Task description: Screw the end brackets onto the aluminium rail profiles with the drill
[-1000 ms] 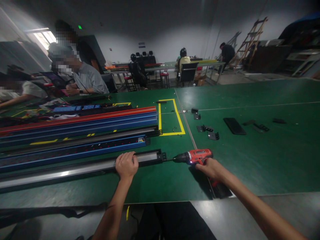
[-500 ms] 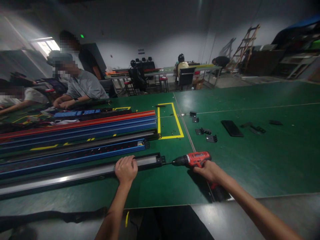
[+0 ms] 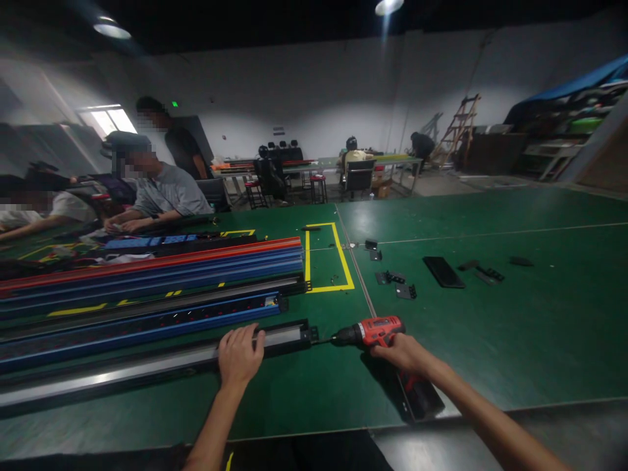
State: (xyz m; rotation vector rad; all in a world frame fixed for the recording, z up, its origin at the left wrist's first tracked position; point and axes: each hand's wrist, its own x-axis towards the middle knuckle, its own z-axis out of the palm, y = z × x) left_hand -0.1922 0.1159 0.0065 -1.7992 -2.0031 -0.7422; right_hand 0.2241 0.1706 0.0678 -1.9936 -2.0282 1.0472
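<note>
Holding a red drill (image 3: pixel 380 331) in the right hand (image 3: pixel 405 354), with fingers curled tight around it. Pointing the thin bit (image 3: pixel 324 340) left at the end of a long black bar (image 3: pixel 147 367) on the green table (image 3: pixel 490 347), too small to tell if touching. Holding the bar near that end with the left hand (image 3: pixel 239 354), with fingers bent over it, just in front of a blue bar (image 3: pixel 147 331)
</note>
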